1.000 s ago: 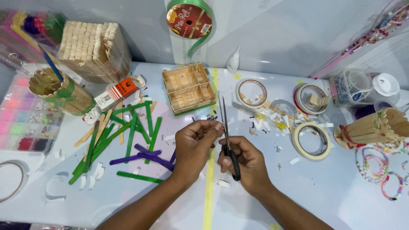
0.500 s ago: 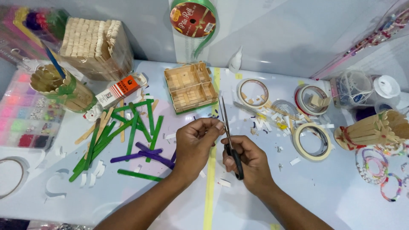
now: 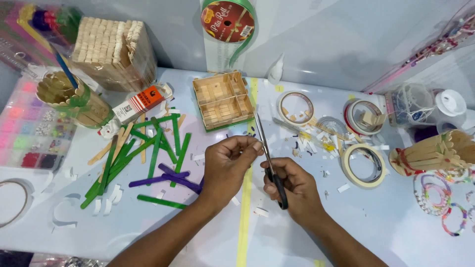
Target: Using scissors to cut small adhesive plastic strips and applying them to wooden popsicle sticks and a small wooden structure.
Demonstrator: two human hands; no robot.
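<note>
My right hand [image 3: 292, 190] grips black-handled scissors [image 3: 267, 158], whose blades point away from me toward the wooden tray. My left hand [image 3: 227, 165] has its fingers pinched together right beside the blades near their tips; what it pinches is too small to make out. A yellow strip [image 3: 246, 217] runs along the table beneath both hands. Small white scraps lie around the hands.
Green and purple craft sticks [image 3: 148, 153] lie scattered at left. A stick-built compartment tray [image 3: 222, 99] sits beyond the hands. Tape rolls [image 3: 363, 165] and a stick fan [image 3: 435, 153] are at right, a glue box [image 3: 141, 101] and stick-covered cup [image 3: 69, 99] at left.
Both hands stay in nearly the same place; the scissors tilt slightly and the left fingers stay close to the blades.
</note>
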